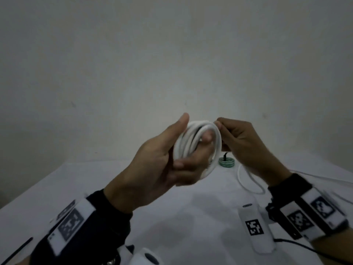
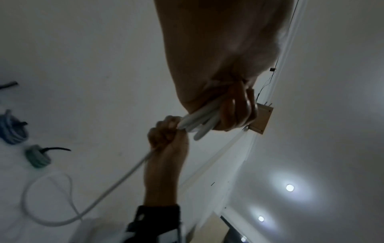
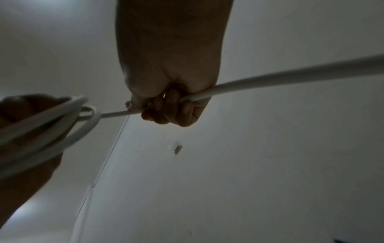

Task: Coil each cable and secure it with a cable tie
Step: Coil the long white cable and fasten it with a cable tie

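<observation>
A white cable coil (image 1: pixel 198 144) of several loops is held up above the table. My left hand (image 1: pixel 172 155) grips it, fingers curled through the loops and thumb raised; the same coil (image 2: pixel 199 123) shows in the left wrist view. My right hand (image 1: pixel 236 142) sits just right of the coil and grips the free run of the white cable (image 3: pixel 270 82), which passes through its curled fingers (image 3: pixel 172 111). The loose tail (image 1: pixel 250 180) trails down onto the table in a loop (image 2: pixel 50 197).
A teal coiled cable with a black tie (image 1: pixel 283 162) lies on the white table (image 1: pixel 191 217) behind the hands; a blue coil (image 2: pixel 11 129) lies further off. A white tagged device (image 1: pixel 255 228) and a thin black wire (image 1: pixel 298 245) lie at front right, a black strip (image 1: pixel 17 251) at front left.
</observation>
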